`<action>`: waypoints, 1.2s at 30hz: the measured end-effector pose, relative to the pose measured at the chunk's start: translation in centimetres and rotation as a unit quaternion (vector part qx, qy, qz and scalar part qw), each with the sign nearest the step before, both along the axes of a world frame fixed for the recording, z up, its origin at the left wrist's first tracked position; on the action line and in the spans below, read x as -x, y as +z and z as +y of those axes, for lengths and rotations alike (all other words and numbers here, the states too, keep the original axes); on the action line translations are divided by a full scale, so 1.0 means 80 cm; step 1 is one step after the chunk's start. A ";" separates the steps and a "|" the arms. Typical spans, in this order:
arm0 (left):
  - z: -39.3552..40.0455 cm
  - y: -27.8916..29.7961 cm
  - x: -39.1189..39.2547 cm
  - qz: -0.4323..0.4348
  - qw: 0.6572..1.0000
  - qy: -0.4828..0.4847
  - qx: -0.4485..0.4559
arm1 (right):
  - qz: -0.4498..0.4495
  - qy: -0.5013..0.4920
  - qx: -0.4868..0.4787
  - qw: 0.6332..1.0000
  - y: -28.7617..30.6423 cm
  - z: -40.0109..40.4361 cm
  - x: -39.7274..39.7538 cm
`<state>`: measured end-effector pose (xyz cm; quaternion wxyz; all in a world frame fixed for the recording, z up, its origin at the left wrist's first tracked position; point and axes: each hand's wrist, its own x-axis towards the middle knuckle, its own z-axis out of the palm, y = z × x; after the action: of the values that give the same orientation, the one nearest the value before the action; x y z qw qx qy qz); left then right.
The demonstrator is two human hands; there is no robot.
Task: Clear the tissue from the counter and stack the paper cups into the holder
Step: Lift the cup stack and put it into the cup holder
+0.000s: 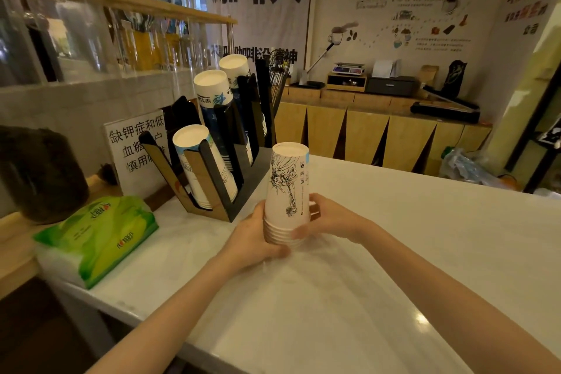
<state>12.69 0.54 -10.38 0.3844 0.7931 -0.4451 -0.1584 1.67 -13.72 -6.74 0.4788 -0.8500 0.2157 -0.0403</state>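
Observation:
A stack of several white paper cups with a black line drawing stands upside down, held just above the white counter. My left hand grips the stack's lower rims from the left, and my right hand holds it from the right. Just behind and to the left stands the black cup holder, with three slanted stacks of blue-and-white cups in its slots. A green tissue pack lies at the counter's left end.
A white sign with Chinese text leans behind the holder. A dark bulky object sits at far left on a wooden ledge. Glass panels and a wooden shelf rise behind. A back counter carries a scale and a printer.

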 end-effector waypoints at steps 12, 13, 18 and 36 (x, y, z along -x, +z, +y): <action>0.014 0.057 0.012 -0.016 0.991 0.029 0.133 | -0.114 -0.025 0.012 0.993 0.039 0.011 0.001; 0.017 0.069 0.012 -0.030 0.989 0.025 0.144 | -0.135 -0.020 0.019 0.991 0.052 0.016 0.002; 0.042 0.133 0.005 -0.130 0.971 0.039 0.199 | -0.221 0.004 0.094 0.971 0.121 0.049 -0.001; 0.126 0.221 -0.120 -0.192 0.960 0.100 0.176 | -0.271 0.054 0.044 0.960 0.182 0.127 -0.139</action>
<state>22.26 10.61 7.33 0.4393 0.7688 -0.4497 0.1169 12.79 -3.55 7.85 0.4832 -0.8377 0.0299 -0.2529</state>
